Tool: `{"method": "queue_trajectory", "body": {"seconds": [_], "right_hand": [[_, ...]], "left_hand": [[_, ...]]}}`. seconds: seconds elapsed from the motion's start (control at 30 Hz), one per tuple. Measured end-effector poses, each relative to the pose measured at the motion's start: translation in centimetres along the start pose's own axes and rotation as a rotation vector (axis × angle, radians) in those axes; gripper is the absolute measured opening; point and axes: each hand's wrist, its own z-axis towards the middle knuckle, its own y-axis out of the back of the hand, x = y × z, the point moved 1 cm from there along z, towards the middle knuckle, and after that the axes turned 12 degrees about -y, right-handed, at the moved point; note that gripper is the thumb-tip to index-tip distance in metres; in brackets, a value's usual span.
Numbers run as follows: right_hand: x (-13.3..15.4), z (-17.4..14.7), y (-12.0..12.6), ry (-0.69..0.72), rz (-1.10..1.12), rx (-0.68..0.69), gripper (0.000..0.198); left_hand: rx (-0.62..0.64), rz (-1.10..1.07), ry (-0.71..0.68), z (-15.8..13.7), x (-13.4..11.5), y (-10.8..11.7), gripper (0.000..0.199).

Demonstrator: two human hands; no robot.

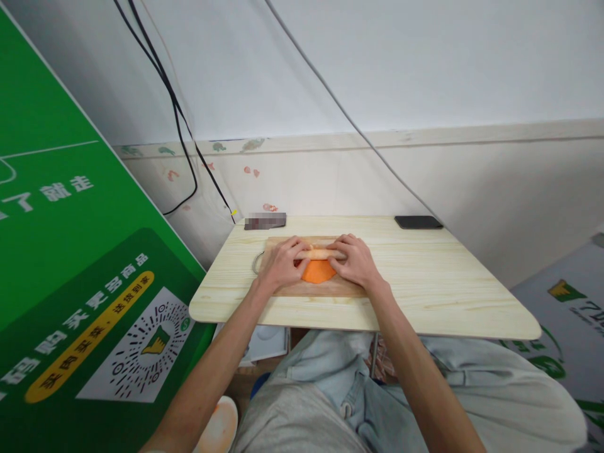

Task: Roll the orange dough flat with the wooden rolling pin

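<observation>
A short wooden rolling pin (319, 254) lies level between my two hands. My left hand (285, 263) grips its left end, and my right hand (357, 260) has its fingers curled around the right end. Just below the pin, on the near side, a flat orange sheet of dough (318, 272) with a rounded front edge shows; the pin covers its far part. Both rest on a wooden cutting board (325, 291) with a metal ring handle (256, 262) at its left side.
The pale wood table (448, 289) stands against the wall. Near its back edge lie a black phone (418, 222) and a blurred-out dark object (265, 221). A green sign (56, 251) leans in from the left. Below left is a white bowl (221, 425) with orange traces.
</observation>
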Motion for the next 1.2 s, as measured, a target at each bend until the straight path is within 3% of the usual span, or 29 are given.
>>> {"method": "queue_trajectory", "body": {"seconds": [0.13, 0.37, 0.63, 1.2], "right_hand": [[-0.1, 0.0, -0.2, -0.021, -0.014, 0.012, 0.021], [0.0, 0.0, -0.1, -0.045, -0.007, 0.025, 0.02], [0.3, -0.1, 0.1, -0.05, 0.033, 0.036, 0.018], [0.1, 0.0, 0.1, -0.068, 0.055, 0.047, 0.019]], "left_hand": [[-0.008, 0.023, 0.074, 0.1, 0.1, -0.2, 0.012], [-0.006, 0.094, 0.136, 0.1, 0.8, -0.7, 0.023], [-0.011, 0.186, 0.344, -0.3, 2.7, -1.3, 0.033], [0.009, 0.165, 0.334, -0.5, 3.2, -1.7, 0.03]]}}
